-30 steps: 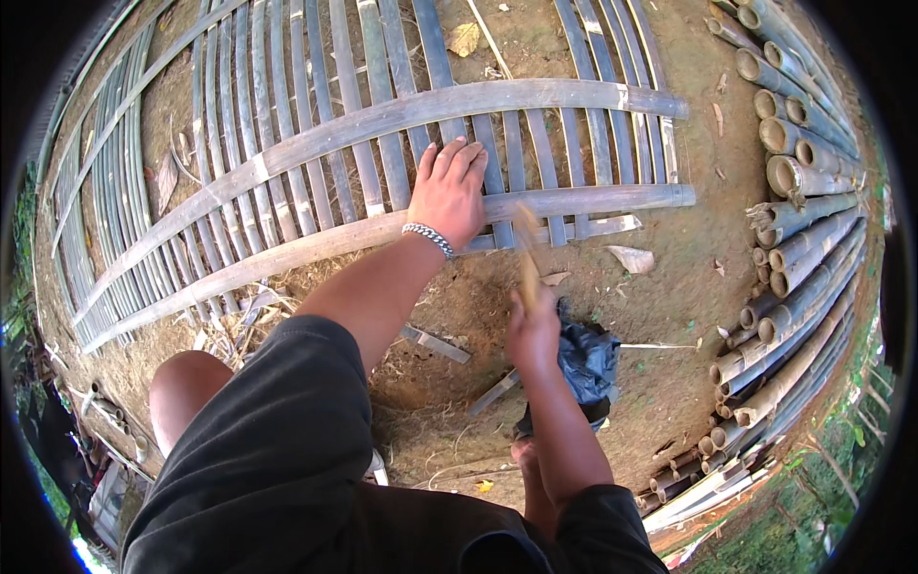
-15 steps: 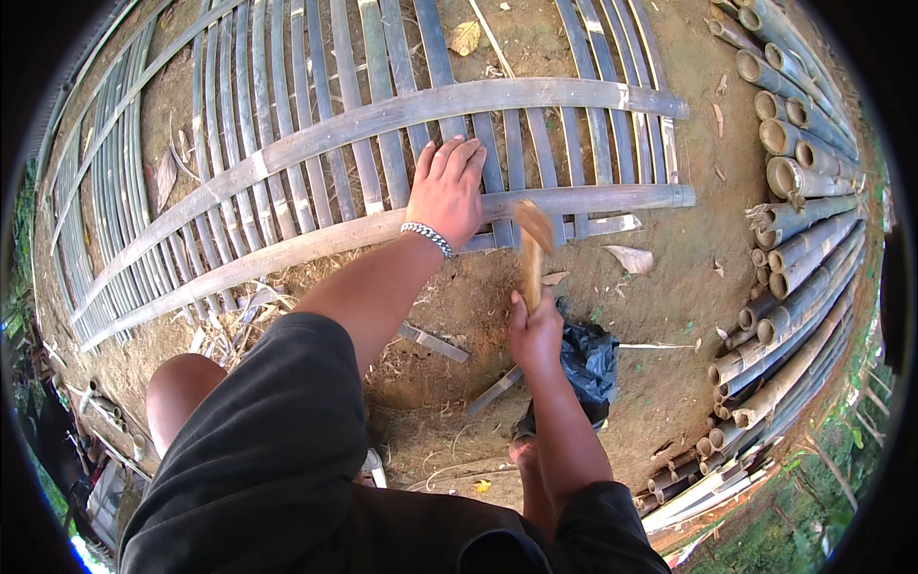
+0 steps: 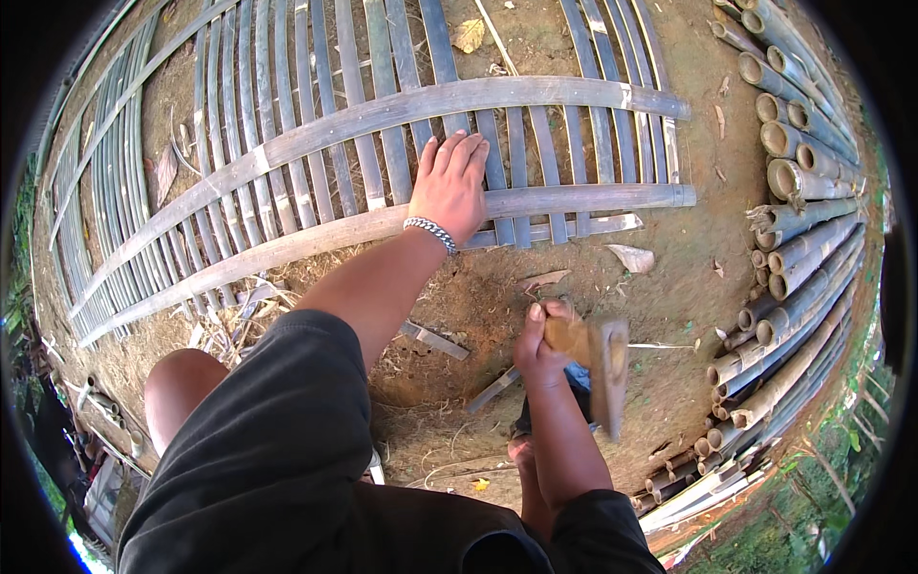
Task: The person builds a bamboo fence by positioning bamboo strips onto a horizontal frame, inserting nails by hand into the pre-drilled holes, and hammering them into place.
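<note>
My left hand (image 3: 448,188), with a chain bracelet on the wrist, lies on the slatted bamboo frame (image 3: 335,122), its fingers stretched forward over a slat between the two nearest crosspieces. It presses at the nearest crosspiece (image 3: 583,199); whatever is under the palm is hidden. My right hand (image 3: 541,349) is closed around the wooden handle of a hammer (image 3: 609,378), raised off the ground to the right of the frame's near edge. The hammer's head is brownish, long and slightly blurred, tilted out to the right beyond my wrist.
A stack of bamboo poles (image 3: 798,249) lines the right side. Bamboo offcuts (image 3: 435,340) and shavings (image 3: 215,335) lie on the dirt between the frame and me. A black plastic bag is mostly covered by my right arm and the hammer. My knee (image 3: 182,387) shows at left.
The hammer has swung back from above the near crosspiece, toward me and to the right. My right hand turned and lowered slightly with it. My left hand has hardly moved.
</note>
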The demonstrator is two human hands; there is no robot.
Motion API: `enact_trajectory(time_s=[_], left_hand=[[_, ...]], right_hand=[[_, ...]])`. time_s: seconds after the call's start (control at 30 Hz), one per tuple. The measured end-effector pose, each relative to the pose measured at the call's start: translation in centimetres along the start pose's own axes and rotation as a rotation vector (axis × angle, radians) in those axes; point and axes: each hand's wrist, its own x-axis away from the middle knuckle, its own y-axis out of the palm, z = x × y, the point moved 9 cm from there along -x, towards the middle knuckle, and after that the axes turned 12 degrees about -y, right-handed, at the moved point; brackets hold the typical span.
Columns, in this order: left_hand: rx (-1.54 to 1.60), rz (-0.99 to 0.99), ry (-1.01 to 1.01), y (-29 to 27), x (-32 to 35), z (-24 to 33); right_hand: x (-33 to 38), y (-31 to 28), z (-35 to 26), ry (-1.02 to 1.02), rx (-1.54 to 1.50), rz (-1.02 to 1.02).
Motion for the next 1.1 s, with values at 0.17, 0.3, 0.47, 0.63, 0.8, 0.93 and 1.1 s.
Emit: enact_trajectory(time_s=[0.17, 0.3, 0.47, 0.63, 0.8, 0.93, 1.1], left_hand=[[0.017, 0.001, -0.007, 0.2, -0.1, 0.6], [0.003, 0.000, -0.016, 0.0, 0.5, -0.5], [0.033, -0.007, -0.036, 0.0, -0.3, 0.1], [0.025, 0.033, -0.027, -0.2, -0.4, -1.0], [0.048, 0.024, -0.056, 0.1, -0.2, -0.2], [0.044, 0.038, -0.060, 0.1, 0.3, -0.7], [0.046, 0.067, -0.089, -0.7, 0.4, -1.7]], right_hand=[[-0.1, 3.3, 5.4, 0.329, 0.199, -0.399], [-1.7, -0.4, -0.9, 0.138, -0.017, 0.043], [0.2, 2.7, 4.4, 0.297, 0.232, -0.353], [-0.2, 1.0, 1.9, 0.190, -0.039, -0.016], [-0.7, 1.6, 5.8, 0.295, 0.195, -0.390], [-0.4, -3.4, 6.7, 0.551, -0.356, -0.060], [-0.7, -16.7, 18.4, 0.569, -0.280, 0.436]])
